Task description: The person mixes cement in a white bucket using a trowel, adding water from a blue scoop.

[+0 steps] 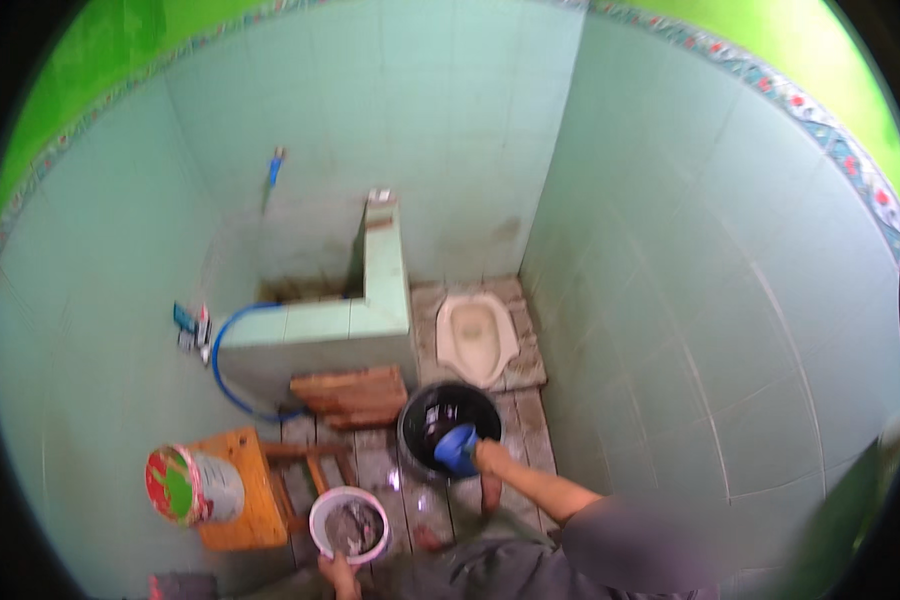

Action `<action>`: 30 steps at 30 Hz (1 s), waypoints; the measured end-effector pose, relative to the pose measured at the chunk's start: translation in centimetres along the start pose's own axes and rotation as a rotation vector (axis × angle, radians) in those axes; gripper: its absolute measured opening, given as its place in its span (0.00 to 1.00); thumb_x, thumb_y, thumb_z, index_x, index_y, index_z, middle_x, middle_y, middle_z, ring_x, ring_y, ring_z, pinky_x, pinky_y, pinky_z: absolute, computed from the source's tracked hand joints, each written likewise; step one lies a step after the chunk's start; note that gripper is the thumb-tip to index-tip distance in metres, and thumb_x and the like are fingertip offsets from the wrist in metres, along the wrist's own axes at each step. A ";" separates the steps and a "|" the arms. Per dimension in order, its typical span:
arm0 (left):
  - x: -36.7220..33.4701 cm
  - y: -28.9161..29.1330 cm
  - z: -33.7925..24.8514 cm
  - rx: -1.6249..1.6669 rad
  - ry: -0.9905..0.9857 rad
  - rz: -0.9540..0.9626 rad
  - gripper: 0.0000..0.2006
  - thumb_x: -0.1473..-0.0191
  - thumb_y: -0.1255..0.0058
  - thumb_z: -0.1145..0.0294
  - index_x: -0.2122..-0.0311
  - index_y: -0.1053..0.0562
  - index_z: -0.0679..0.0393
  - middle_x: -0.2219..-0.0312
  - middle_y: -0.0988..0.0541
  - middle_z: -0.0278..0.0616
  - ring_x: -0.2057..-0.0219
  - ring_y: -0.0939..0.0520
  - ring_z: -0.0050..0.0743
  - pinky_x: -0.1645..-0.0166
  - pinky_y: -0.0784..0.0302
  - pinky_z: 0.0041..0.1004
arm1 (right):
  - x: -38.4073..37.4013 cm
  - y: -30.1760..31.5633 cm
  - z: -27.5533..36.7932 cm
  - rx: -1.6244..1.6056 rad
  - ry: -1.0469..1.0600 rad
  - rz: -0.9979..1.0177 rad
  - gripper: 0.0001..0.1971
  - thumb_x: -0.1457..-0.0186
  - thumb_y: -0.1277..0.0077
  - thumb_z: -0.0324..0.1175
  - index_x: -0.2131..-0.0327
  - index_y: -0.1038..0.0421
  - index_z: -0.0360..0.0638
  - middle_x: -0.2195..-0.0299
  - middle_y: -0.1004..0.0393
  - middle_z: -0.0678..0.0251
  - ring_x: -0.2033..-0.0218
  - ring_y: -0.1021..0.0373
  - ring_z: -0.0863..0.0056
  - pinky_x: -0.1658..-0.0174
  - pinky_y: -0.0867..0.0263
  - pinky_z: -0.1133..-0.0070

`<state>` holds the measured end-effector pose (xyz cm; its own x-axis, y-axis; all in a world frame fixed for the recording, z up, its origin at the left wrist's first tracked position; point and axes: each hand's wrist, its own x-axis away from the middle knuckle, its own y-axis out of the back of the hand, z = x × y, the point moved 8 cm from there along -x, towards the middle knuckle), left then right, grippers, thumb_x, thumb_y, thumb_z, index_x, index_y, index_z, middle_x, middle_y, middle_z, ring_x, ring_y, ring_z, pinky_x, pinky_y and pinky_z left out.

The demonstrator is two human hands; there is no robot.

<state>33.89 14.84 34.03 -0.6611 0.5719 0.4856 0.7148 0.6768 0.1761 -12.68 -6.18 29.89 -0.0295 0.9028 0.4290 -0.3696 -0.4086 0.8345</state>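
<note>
A blue water dipper (457, 450) is tipped into a round black tub (407, 425) that holds dark liquid. My right hand (489, 457) is closed around the dipper's near end. To the left stands a white bucket (317, 520) with grey, wet-looking contents (353, 527); I cannot tell what they are. At that bucket's near rim, my left hand (341, 575) grips the edge with fingers partly hidden.
A paint-smeared bucket (218, 488) sits on a wooden stool (238, 530). Wooden boards (350, 395) lean by a tiled basin wall (320, 320), with a blue hose (218, 365) over it. Beyond the tub is a squat toilet (477, 335); a tiled wall (650, 300) rises at right.
</note>
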 end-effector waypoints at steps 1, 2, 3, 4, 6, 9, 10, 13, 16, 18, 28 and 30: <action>-0.2 -0.9 0.1 -0.067 0.046 0.057 0.18 0.51 0.54 0.78 0.52 0.34 0.63 0.58 0.26 0.46 0.61 0.20 0.39 0.70 0.16 0.37 | -0.6 -0.6 -1.5 -0.004 0.017 0.037 0.17 0.48 0.55 0.41 0.61 0.27 0.38 0.63 0.24 0.47 0.62 0.26 0.50 0.57 0.30 0.62; 1.0 -4.4 -1.4 -0.041 0.060 0.095 0.17 0.50 0.52 0.76 0.53 0.33 0.63 0.59 0.26 0.46 0.63 0.20 0.37 0.71 0.16 0.36 | -2.4 -3.1 -7.4 0.040 -0.025 0.029 0.18 0.49 0.54 0.40 0.61 0.28 0.37 0.61 0.25 0.47 0.61 0.27 0.51 0.57 0.30 0.62; 0.2 -1.1 -0.8 -0.080 0.064 0.036 0.16 0.49 0.51 0.75 0.54 0.32 0.63 0.60 0.25 0.46 0.63 0.20 0.35 0.72 0.17 0.33 | -2.0 -1.7 -3.2 -0.021 -0.046 -0.047 0.17 0.48 0.54 0.40 0.60 0.28 0.37 0.60 0.26 0.47 0.60 0.27 0.51 0.57 0.30 0.62; 0.2 -0.8 -0.6 -0.006 0.045 0.050 0.15 0.49 0.51 0.75 0.55 0.31 0.63 0.61 0.25 0.45 0.66 0.20 0.33 0.73 0.18 0.30 | -1.7 -0.8 -2.6 -0.006 -0.031 -0.087 0.18 0.48 0.53 0.40 0.59 0.30 0.37 0.61 0.27 0.47 0.60 0.27 0.50 0.57 0.30 0.62; 1.1 -0.4 -1.3 -0.193 0.051 0.003 0.10 0.51 0.52 0.76 0.61 0.32 0.64 0.67 0.28 0.40 0.73 0.24 0.27 0.72 0.19 0.29 | -2.1 -1.6 -2.0 -0.023 -0.040 -0.027 0.18 0.47 0.51 0.40 0.58 0.32 0.36 0.60 0.27 0.47 0.60 0.27 0.50 0.57 0.30 0.62; 1.4 -0.3 -0.3 -0.172 0.080 -0.041 0.08 0.52 0.52 0.77 0.64 0.32 0.63 0.70 0.30 0.37 0.73 0.26 0.24 0.74 0.22 0.26 | -3.9 -4.0 -2.7 -0.027 -0.082 0.006 0.17 0.47 0.51 0.39 0.58 0.33 0.36 0.60 0.28 0.47 0.61 0.27 0.49 0.57 0.30 0.62; 0.8 1.4 1.4 -0.252 0.041 -0.060 0.08 0.52 0.52 0.78 0.64 0.32 0.63 0.71 0.30 0.35 0.73 0.27 0.22 0.73 0.26 0.23 | -4.5 -4.8 -2.5 -0.027 -0.087 -0.010 0.17 0.47 0.51 0.38 0.57 0.32 0.36 0.60 0.28 0.47 0.61 0.27 0.49 0.57 0.30 0.61; 2.0 3.0 3.3 -0.256 0.117 -0.092 0.09 0.52 0.52 0.78 0.64 0.31 0.63 0.70 0.29 0.35 0.72 0.27 0.21 0.71 0.29 0.22 | -8.1 -7.9 -1.8 0.010 -0.031 -0.008 0.18 0.46 0.51 0.37 0.55 0.32 0.36 0.60 0.28 0.47 0.62 0.27 0.50 0.57 0.29 0.62; 2.8 1.2 3.5 -0.226 0.050 -0.063 0.09 0.52 0.52 0.79 0.62 0.32 0.63 0.69 0.29 0.35 0.69 0.28 0.21 0.68 0.27 0.22 | -13.6 -12.6 -3.1 0.136 -0.013 0.077 0.16 0.42 0.57 0.35 0.54 0.31 0.38 0.61 0.27 0.48 0.61 0.26 0.53 0.57 0.29 0.64; 3.3 -0.2 4.2 -0.197 0.131 -0.102 0.10 0.52 0.52 0.79 0.62 0.32 0.63 0.69 0.29 0.36 0.67 0.28 0.22 0.67 0.27 0.23 | -17.5 -16.7 -4.6 0.262 -0.001 0.146 0.16 0.39 0.65 0.31 0.53 0.31 0.40 0.59 0.26 0.50 0.60 0.25 0.59 0.57 0.28 0.69; 2.0 -2.0 11.9 -0.216 0.279 -0.162 0.09 0.51 0.53 0.79 0.62 0.36 0.63 0.65 0.29 0.43 0.66 0.23 0.31 0.62 0.18 0.32 | -28.5 -32.9 -6.3 0.677 0.203 0.344 0.18 0.41 0.62 0.30 0.51 0.29 0.38 0.53 0.26 0.54 0.54 0.27 0.64 0.55 0.30 0.73; 2.2 -2.2 12.4 -0.229 0.272 -0.173 0.09 0.50 0.53 0.78 0.63 0.36 0.63 0.66 0.29 0.43 0.66 0.23 0.30 0.62 0.18 0.32 | -27.8 -32.9 -5.3 0.649 0.270 0.309 0.19 0.41 0.63 0.29 0.47 0.34 0.37 0.53 0.27 0.53 0.55 0.27 0.62 0.55 0.29 0.71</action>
<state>28.09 20.36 24.11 -0.7138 0.2940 0.6356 0.6508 0.6137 0.4471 -4.59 -17.13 -11.29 -0.2994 0.7024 0.6458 0.3090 -0.5690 0.7621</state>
